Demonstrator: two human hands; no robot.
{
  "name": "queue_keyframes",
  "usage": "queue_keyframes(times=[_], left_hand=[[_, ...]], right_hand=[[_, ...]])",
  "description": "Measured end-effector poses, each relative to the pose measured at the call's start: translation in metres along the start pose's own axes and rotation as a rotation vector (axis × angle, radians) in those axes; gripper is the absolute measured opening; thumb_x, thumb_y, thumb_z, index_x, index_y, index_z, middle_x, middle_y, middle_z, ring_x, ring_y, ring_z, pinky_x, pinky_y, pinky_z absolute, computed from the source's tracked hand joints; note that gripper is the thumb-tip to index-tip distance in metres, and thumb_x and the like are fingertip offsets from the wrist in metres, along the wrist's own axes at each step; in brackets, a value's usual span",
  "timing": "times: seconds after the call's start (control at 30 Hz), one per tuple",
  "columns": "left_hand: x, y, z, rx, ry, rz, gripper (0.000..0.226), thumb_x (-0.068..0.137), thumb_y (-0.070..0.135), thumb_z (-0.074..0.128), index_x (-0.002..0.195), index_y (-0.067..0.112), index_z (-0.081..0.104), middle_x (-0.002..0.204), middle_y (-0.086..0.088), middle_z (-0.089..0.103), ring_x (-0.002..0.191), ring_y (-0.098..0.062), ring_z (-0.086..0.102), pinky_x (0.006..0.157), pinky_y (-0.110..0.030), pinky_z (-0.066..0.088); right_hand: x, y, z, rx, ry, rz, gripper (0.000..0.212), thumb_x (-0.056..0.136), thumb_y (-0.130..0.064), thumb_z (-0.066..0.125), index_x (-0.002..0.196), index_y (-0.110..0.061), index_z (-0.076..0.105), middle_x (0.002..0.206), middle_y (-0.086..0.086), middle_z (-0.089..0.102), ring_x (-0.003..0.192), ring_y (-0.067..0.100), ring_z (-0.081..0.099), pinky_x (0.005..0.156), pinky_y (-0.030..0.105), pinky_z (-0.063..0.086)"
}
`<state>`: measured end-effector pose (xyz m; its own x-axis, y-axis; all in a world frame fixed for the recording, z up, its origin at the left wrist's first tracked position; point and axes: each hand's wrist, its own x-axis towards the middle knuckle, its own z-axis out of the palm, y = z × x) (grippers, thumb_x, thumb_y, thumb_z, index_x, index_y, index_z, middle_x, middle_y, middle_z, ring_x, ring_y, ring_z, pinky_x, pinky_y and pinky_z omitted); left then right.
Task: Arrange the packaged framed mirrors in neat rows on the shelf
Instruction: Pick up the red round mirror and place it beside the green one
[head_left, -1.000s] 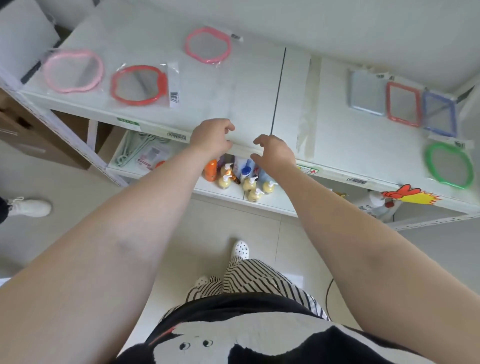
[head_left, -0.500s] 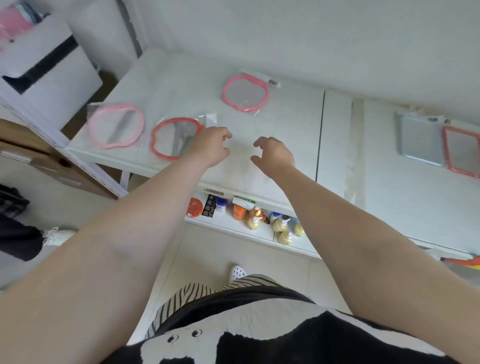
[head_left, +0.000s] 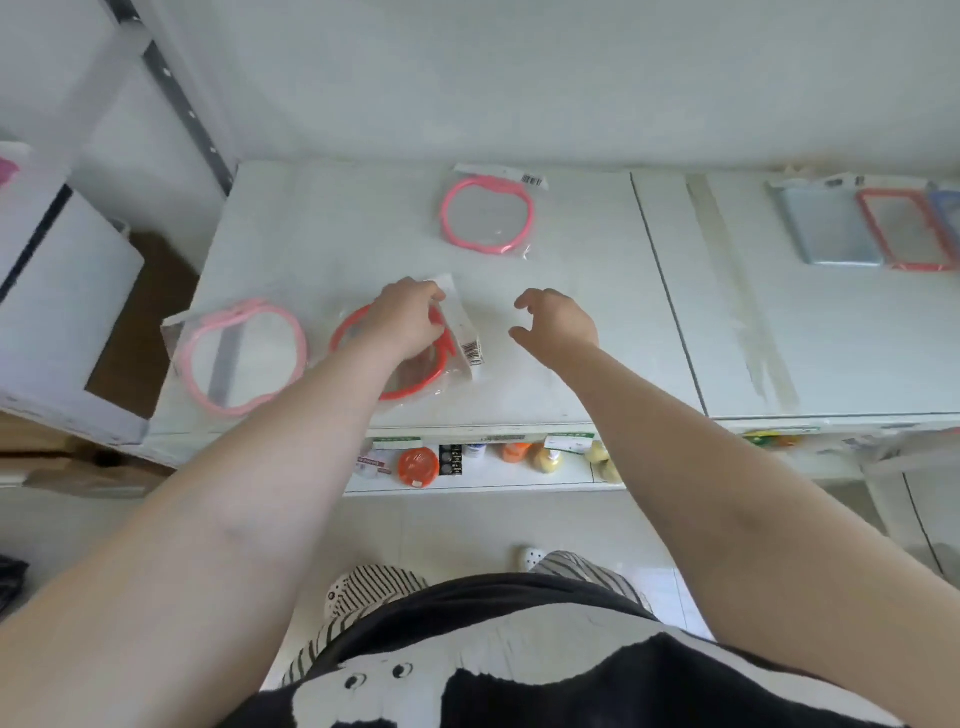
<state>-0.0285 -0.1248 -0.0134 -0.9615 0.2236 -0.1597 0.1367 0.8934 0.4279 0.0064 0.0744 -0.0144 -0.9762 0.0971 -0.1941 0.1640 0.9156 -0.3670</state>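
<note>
- Left hand (head_left: 405, 322) grasps the red-framed mirror (head_left: 415, 384) package at its far right corner, near the shelf (head_left: 571, 322) front.
- Right hand (head_left: 558, 325) hovers just right, fingers loosely curled, holding nothing.
- Pink-framed mirror (head_left: 488, 215) lies farther back.
</note>
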Motion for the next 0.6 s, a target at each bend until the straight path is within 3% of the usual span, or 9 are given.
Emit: queue_keyframes(times=[0.27,0.4,0.6], left_hand=[[0.001,-0.083,-0.033,0.085,-0.096,0.122,0.050,0.081,0.021,0.062,0.131,0.019,0.055,0.128,-0.016,0.051,0.119,-0.034,0.051,0.100,-0.038,0.044],[0.002,-0.099,-0.038,0.128,-0.128,0.105,0.045,0.081,0.025,0.059,0.125,0.014,0.054,0.119,-0.018,0.054,0.113,-0.037,0.054,0.092,-0.040,0.047],[-0.004,-0.095,-0.037,0.097,-0.212,0.026,0.051,0.080,0.021,0.063,0.125,0.005,0.045,0.125,-0.019,0.052,0.116,-0.039,0.053,0.093,-0.043,0.046]], right_hand=[[-0.044,-0.071,0.042,0.060,0.095,0.266,0.040,0.089,-0.029,0.059,0.129,-0.023,0.055,0.126,0.002,0.057,0.119,0.022,0.053,0.086,0.032,0.045],[-0.063,-0.091,0.053,0.060,0.145,0.433,0.037,0.090,-0.028,0.057,0.126,-0.020,0.055,0.122,0.004,0.058,0.116,0.025,0.054,0.084,0.034,0.046],[-0.075,-0.106,0.066,0.054,-0.004,0.625,0.033,0.087,-0.046,0.057,0.093,-0.013,0.057,0.091,0.004,0.066,0.080,0.027,0.062,0.066,0.028,0.043]])
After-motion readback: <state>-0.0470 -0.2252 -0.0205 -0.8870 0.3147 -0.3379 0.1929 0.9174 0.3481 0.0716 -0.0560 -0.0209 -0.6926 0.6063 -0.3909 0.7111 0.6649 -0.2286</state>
